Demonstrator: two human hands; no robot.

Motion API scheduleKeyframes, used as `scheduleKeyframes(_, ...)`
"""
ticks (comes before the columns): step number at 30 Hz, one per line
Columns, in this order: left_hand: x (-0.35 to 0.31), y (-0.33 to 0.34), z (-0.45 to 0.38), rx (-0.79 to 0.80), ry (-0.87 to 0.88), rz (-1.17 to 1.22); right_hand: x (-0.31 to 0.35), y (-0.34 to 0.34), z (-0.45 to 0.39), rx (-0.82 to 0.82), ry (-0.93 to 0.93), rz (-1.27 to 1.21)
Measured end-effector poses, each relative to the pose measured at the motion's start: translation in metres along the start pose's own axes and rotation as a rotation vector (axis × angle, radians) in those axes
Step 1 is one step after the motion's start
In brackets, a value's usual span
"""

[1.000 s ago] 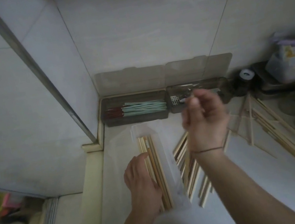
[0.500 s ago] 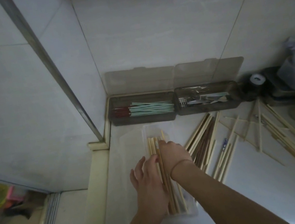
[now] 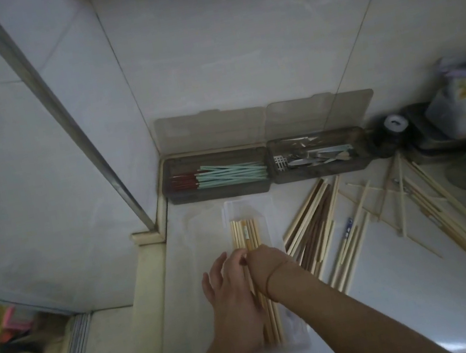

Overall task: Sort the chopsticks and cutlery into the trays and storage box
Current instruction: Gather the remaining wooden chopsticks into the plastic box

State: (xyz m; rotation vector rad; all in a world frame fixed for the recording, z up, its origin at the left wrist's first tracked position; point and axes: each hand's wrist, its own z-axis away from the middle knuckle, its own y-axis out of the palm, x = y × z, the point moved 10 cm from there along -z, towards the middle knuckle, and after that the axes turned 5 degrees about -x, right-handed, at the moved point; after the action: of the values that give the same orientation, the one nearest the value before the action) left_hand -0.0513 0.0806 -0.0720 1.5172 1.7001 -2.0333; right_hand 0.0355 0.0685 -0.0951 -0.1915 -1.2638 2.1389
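At the lower centre of the frame both hands meet over a clear plastic tray (image 3: 296,333) lying lengthwise on the pale, smooth tabletop (image 3: 400,286). The left hand (image 3: 234,297) lies flat with fingers spread on the bamboo chopsticks (image 3: 245,233) in the tray. The right hand (image 3: 264,264) crosses in from the right with its fingers tucked down at the sticks; whether they pinch one cannot be told. This looks like squaring up a bundle just laid down.

To the right of the tray, in mid frame, a loose heap of chopsticks (image 3: 316,233) waits on the tabletop, pale wood mixed with a few dark brown ones. Farther right, long thin skewers or sticks (image 3: 450,215) fan out toward the lower right corner. That is plainly the work left.

Against the tiled wall, two smoky translucent boxes stand with lids propped open. The left box (image 3: 219,192) holds mint-green chopsticks with red ends (image 3: 225,174), neatly parallel. The right box (image 3: 321,171) holds metal cutlery (image 3: 315,157). By my judgement the sorting is about half done.
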Motion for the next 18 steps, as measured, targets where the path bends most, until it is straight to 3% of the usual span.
scheduleKeyframes(3, 0.002, 0.002, 0.001, 0.034, -0.012, -0.007, -0.011, -0.048, 0.032, -0.397, -0.109, -0.184)
scheduleKeyframes(5, 0.003, 0.004, 0.000, 0.033, 0.009, -0.019, -0.059, -0.076, 0.062, -0.756, -0.002, -0.369)
scheduleKeyframes(6, 0.003, 0.006, 0.000, 0.028, 0.027, -0.042, -0.093, -0.077, 0.071, -0.852, 0.134, -0.409)
scheduleKeyframes(7, 0.004, 0.008, 0.001, 0.031, 0.037, -0.061, -0.127, -0.068, 0.075, -0.844, 0.291, -0.414)
scheduleKeyframes(10, 0.005, 0.009, 0.001, 0.037, 0.038, -0.094, -0.206, -0.019, 0.077, -0.586, 0.635, -0.335)
scheduleKeyframes(12, 0.004, 0.010, 0.001, 0.034, 0.046, -0.109, -0.221, 0.000, 0.082, -0.518, 0.673, -0.326)
scheduleKeyframes(18, 0.004, 0.009, 0.001, 0.031, 0.045, -0.142, -0.212, 0.017, 0.090, -0.486, 0.557, -0.209)
